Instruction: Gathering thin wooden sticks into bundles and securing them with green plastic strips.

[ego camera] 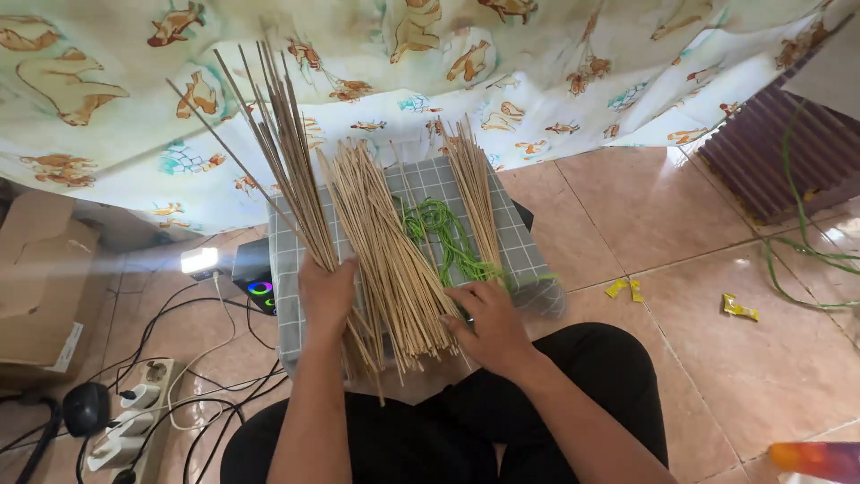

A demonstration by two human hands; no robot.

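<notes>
I see the left hand point(327, 291) clamped around a fanned bundle of sticks point(285, 143). Right hand point(488, 324) rests flat, fingers apart, on the stick pile point(394, 260) between both hands. Green cord point(443, 235) lies just beyond it, on the checkered desk point(528, 255).

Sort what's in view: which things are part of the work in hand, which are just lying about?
In hand: left hand lifting a stick bundle; right hand on the stick pile; green cord; grey checked cloth.
Lying about: cardboard box, power strip, yellow wrappers.
</notes>
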